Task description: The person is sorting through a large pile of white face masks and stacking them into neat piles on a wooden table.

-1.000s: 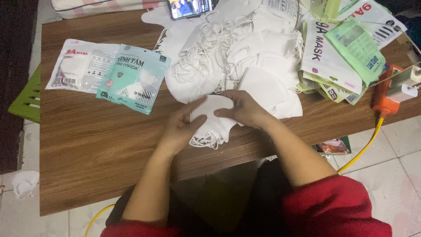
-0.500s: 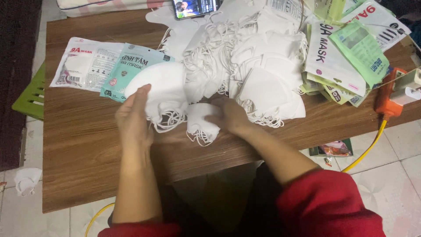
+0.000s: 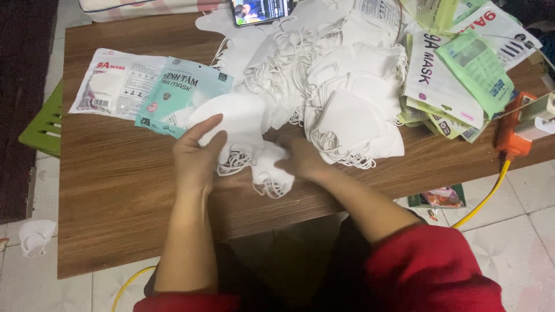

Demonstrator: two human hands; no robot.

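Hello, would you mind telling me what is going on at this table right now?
A person in red sleeves is sorting white face masks on a wooden table. The left hand holds a small stack of masks near a teal packet. The right hand rests on another mask. A large mask pile lies behind.

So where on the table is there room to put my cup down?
The brown wooden table is bare along its near edge, left of the left hand and below the flat mask packets. A thin strip is free below the white mask pile. The far side and right end are crowded.
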